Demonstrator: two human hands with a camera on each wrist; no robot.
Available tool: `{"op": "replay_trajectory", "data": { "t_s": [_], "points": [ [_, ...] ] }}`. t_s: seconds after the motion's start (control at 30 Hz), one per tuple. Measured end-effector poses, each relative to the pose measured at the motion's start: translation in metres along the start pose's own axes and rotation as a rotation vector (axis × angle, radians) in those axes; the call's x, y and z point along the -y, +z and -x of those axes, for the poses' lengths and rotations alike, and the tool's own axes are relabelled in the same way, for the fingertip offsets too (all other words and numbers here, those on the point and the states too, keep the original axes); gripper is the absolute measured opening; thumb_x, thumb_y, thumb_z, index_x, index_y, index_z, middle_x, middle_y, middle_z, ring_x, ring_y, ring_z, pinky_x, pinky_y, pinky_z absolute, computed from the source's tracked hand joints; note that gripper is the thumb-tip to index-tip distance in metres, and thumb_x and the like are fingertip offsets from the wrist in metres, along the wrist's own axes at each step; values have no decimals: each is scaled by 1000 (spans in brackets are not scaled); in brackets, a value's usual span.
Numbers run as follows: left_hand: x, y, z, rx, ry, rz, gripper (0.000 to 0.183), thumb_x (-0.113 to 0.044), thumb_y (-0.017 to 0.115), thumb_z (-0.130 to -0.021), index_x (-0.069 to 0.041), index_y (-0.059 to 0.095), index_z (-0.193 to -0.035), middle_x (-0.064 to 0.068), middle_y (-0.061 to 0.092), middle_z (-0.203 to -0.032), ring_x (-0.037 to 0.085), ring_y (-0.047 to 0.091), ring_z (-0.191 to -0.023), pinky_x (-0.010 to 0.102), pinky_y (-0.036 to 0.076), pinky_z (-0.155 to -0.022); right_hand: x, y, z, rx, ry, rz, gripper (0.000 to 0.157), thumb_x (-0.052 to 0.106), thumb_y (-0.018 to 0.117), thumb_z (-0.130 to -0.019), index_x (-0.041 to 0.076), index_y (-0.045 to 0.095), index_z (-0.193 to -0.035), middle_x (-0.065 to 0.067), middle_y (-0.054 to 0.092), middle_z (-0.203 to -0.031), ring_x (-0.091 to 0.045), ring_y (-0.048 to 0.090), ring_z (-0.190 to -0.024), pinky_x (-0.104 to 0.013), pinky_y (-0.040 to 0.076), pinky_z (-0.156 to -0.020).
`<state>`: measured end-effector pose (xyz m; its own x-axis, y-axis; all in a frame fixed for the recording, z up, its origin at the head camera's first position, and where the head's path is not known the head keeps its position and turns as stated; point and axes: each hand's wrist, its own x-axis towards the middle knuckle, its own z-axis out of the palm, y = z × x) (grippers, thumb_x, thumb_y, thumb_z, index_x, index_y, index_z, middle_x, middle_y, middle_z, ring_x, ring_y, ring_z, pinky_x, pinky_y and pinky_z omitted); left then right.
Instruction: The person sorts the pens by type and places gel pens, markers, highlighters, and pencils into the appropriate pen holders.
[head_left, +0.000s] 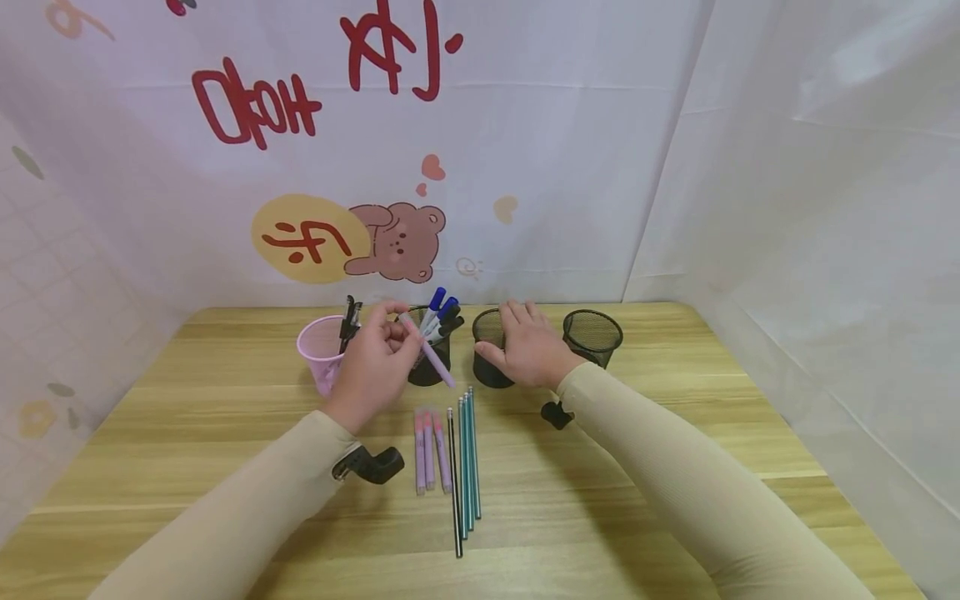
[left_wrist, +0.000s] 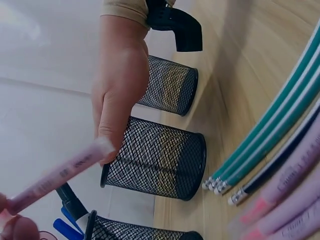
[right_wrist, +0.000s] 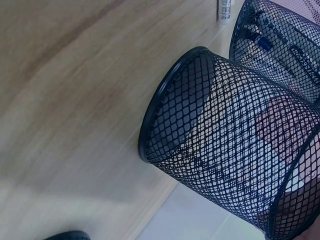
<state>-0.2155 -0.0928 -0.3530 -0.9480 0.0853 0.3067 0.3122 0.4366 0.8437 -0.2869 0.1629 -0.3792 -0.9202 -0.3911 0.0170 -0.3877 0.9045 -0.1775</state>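
My left hand (head_left: 378,358) pinches a purple highlighter (head_left: 437,364) by one end, tilted in front of a black mesh pen cup (head_left: 427,375). Blue- and black-capped markers (head_left: 442,317) stand in that cup. My right hand (head_left: 536,346) grips the upper rim of another black mesh pen cup (head_left: 491,373), its thumb on the near side. In the right wrist view this cup (right_wrist: 225,125) stands on the table and most of the right hand is out of sight. Several purple highlighters (head_left: 429,450) lie side by side on the table.
A pink mesh cup (head_left: 315,350) with black pens (head_left: 349,321) stands at left, partly behind my left hand. Another black mesh cup (head_left: 592,333) stands at right. Teal pencils (head_left: 468,467) and a black pencil (head_left: 455,492) lie on the wooden table (head_left: 187,433). A white printed backdrop (head_left: 555,167) rises behind.
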Motion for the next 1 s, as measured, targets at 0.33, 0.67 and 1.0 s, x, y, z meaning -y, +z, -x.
{"op": "replay_trajectory", "data": {
  "t_s": [0.33,0.67,1.0],
  "points": [
    [-1,21,-6,-242,28,191,38,-11,64,-104,-5,45,-137,15,68,-101,20,59,-76,20,49,-63,2,-3,1,-14,-8,4,93,66,37,-106,-4,22,-165,-24,21,-173,-49,15,-161,-56,14,-133],
    [-1,49,-11,-376,54,314,37,-9,63,-104,-2,45,-135,16,68,-103,24,66,-73,19,57,-66,2,-2,0,-27,-4,-2,94,66,42,-105,-4,22,-165,-23,22,-173,-49,16,-161,-57,16,-133],
    [2,69,-10,-405,29,198,35,-19,66,-104,-7,52,-134,11,73,-107,17,64,-68,21,51,-58,1,-2,0,-20,-8,4,94,66,40,-105,-4,21,-165,-24,22,-173,-49,15,-161,-58,18,-132]
  ]
}}
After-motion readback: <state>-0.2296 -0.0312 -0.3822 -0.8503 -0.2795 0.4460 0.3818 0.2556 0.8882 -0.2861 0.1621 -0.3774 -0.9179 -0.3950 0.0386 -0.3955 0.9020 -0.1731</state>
